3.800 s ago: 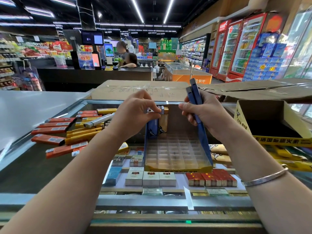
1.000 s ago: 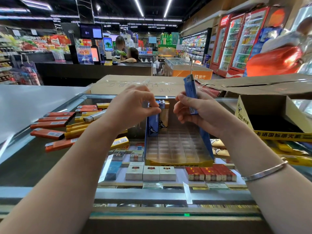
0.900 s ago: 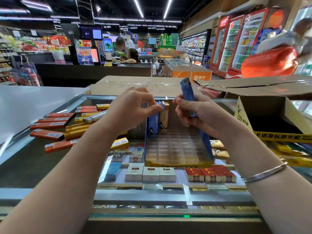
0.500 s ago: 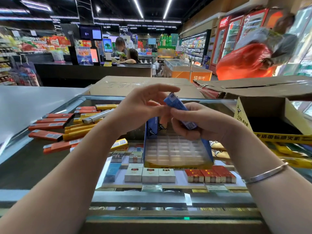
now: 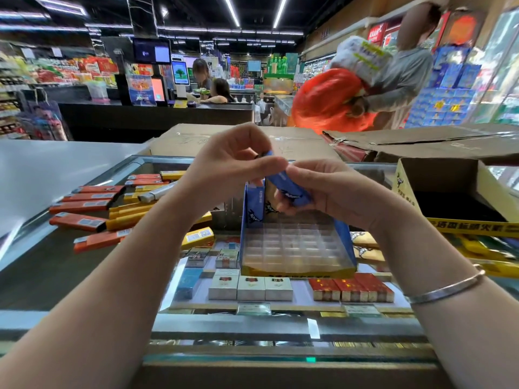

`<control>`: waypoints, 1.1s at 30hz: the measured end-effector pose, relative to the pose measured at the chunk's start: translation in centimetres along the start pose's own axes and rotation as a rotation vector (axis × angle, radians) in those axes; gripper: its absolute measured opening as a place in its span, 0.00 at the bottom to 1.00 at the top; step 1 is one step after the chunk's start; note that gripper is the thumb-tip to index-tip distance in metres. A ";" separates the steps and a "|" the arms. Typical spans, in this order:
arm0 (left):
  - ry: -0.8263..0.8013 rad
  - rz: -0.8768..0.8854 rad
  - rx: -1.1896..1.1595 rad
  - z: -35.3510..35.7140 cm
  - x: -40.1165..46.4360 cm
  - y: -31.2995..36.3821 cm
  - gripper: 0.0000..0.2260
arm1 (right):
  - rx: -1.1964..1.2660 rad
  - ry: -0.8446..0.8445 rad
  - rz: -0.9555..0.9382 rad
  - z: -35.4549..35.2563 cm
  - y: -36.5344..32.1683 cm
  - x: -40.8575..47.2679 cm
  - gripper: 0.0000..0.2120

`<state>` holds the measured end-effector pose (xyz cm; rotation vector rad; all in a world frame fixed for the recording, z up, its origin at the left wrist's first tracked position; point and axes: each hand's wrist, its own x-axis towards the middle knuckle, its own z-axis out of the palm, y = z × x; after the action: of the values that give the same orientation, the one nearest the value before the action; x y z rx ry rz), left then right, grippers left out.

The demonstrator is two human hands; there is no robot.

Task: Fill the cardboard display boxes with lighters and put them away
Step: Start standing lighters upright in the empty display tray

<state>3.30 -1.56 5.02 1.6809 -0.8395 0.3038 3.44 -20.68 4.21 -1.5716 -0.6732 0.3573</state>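
Long white strip lights (image 5: pixel 231 11) are glowing on the dark ceiling at the top of the frame. A black checkout desk (image 5: pixel 157 115) is running across the middle left, with lit screens (image 5: pixel 151 51) standing above it. Blurred stocked shelves (image 5: pixel 42 71) are filling the upper left, and red-framed glass fridges (image 5: pixel 376 33) are lining the upper right wall. A glass-topped counter (image 5: pixel 36 265) is spreading across the lower frame.

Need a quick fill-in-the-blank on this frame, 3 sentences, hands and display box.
1. Both hands, left hand and right hand, hold a lighter coloured ____.
2. The clear slotted tray of the display box in front holds ____ lighters.
3. Loose orange and yellow lighters lie on the glass counter to the ____ of that box.

Missing words: blue; no; left
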 end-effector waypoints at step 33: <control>-0.102 0.117 0.924 -1.0 -0.2 -1.1 0.06 | -0.616 0.582 0.033 -2.7 2.4 1.5 0.10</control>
<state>4.10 -0.52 4.36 2.5148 -0.9412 0.7760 6.67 -21.88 2.43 -2.1402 -0.3043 -0.3196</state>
